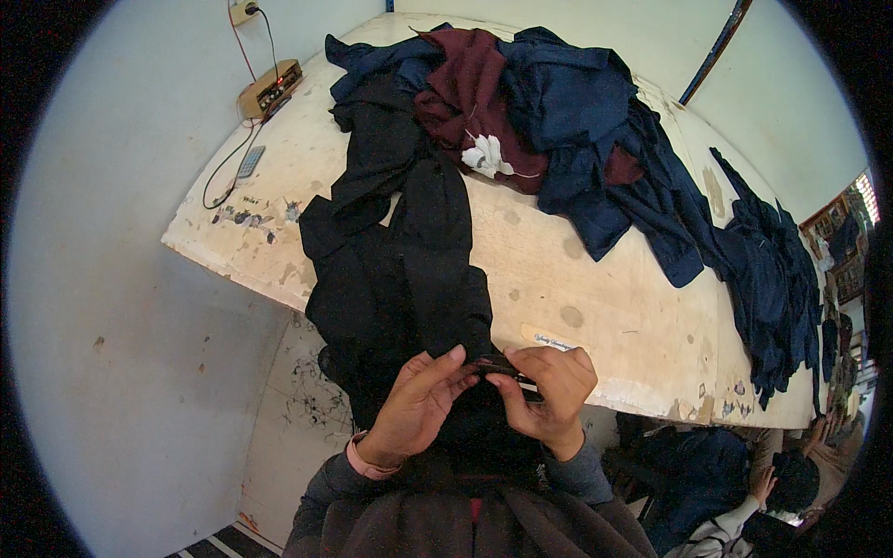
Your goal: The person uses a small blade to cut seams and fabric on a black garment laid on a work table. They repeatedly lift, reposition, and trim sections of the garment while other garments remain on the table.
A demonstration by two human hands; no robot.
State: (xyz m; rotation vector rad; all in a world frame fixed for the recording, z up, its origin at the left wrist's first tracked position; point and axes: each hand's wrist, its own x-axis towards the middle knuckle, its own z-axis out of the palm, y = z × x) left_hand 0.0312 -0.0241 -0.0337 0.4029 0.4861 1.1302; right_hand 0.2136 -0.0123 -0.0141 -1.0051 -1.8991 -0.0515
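Cloth heaped on a table suggests a workshop.

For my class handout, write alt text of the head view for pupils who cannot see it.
A person's bare left hand and right hand hold dark material at long, crumpled black cloth draping off a pale, stained tabletop. Beyond lie navy-blue cloth and maroon cloth, with a white crumpled scrap on the maroon.

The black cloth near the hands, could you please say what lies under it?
The pale table shows around the black cloth and through a small gap; anything else beneath is hidden.
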